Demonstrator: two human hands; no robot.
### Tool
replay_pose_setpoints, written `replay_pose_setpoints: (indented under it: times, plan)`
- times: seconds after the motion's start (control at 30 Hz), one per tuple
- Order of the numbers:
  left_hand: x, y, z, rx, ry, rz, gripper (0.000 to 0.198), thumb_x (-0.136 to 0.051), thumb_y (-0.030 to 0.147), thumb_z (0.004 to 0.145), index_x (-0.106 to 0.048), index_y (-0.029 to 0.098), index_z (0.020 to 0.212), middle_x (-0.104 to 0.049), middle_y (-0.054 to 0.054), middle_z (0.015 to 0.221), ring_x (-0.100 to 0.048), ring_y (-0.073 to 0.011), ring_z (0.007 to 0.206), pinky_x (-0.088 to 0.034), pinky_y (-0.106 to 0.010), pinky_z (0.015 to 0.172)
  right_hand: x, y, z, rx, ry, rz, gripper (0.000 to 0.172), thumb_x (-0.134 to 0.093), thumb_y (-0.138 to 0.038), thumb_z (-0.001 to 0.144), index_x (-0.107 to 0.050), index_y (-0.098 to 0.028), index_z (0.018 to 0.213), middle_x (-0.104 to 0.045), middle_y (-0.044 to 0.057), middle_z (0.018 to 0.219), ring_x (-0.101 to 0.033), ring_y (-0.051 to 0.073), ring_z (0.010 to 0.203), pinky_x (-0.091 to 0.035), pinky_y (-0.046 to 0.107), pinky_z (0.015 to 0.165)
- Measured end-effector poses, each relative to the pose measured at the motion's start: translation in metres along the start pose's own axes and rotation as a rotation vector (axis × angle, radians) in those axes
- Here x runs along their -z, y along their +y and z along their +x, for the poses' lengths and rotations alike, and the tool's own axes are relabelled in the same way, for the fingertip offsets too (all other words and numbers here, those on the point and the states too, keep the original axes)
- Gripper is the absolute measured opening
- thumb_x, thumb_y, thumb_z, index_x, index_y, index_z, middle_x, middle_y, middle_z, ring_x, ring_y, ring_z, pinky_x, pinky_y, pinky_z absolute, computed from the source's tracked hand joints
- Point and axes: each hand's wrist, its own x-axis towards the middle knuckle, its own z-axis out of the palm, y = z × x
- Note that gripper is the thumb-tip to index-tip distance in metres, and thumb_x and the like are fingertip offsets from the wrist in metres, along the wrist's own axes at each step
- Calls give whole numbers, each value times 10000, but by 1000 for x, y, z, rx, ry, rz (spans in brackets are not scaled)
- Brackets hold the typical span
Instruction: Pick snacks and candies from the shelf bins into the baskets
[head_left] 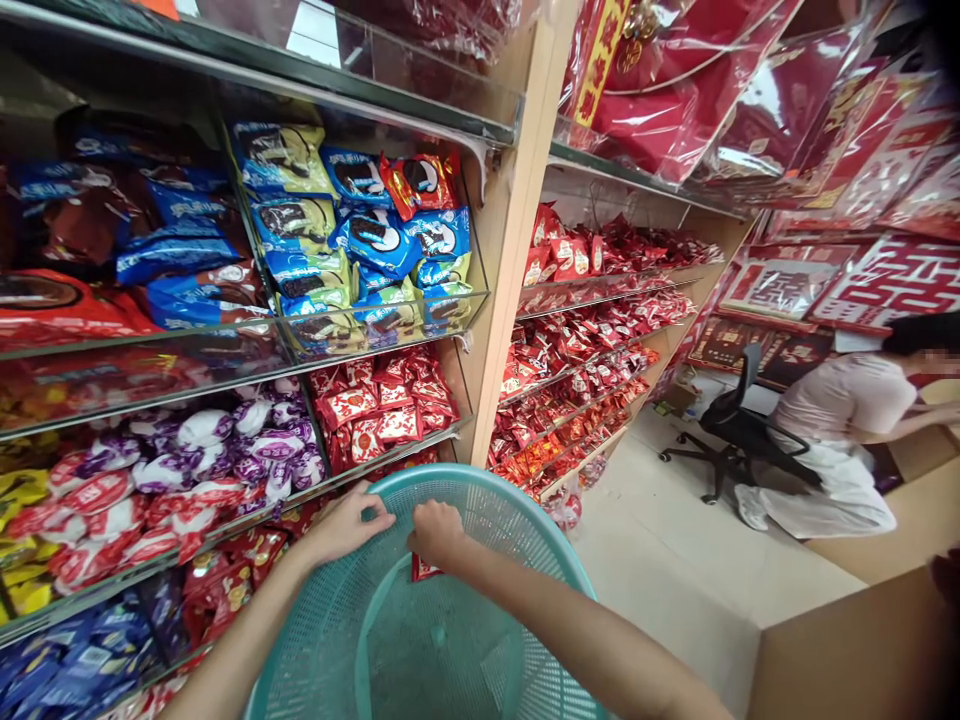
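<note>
My right hand is a closed fist over the inside of a large teal plastic basket. A small red wrapped packet shows just below its fingers and seems held by them; most of it is hidden. At the basket's far left rim is my left hand, with thumb and forefinger curled and a gap between them. Nothing shows in that hand. Mesh walls and a round, raised ring mark the basket's inside. I cannot tell whether the left hand touches the rim.
Shelves with clear fronts hold blue snack packs, purple-and-white candies and red packets. More red packets fill the bins past a wooden post. A person sits at right near a black chair.
</note>
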Motion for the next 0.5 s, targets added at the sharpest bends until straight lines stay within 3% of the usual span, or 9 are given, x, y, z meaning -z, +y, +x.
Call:
replay_pose_setpoints:
  times: [0.13,0.23,0.37,0.5]
  plan:
    - [-1,1,-1,4,16,10,334,-497,543,775,-649,246,767,-540,2,948,-592,-186,892,-421,-272,804,0,-5,-3,-10,-41,2,254,-556,-234,786,-686,-115,969,-693,149,975,-664,284,904,-522,351,741]
    - [-1,1,-2,11,25,12,312,-499,520,783,-652,249,762,-547,-1,938,-592,-182,876,-423,-274,797,16,-2,-14,11,10,6,301,-542,-359,825,-675,-127,963,-690,148,969,-657,280,909,-499,339,741]
    - [-2,0,-2,4,35,-15,319,-511,530,775,-662,250,761,-563,-4,940,-590,-184,884,-427,-268,804,68,13,-32,59,150,95,224,-563,-361,815,-663,-161,804,-695,104,839,-651,227,810,-445,276,653]
    - [-3,-2,-3,-1,37,-28,339,-505,549,772,-657,246,753,-578,-2,952,-596,-190,901,-426,-272,818,129,26,-28,195,345,446,242,-526,-324,841,-580,-175,658,-603,1,587,-563,114,557,-361,209,531]
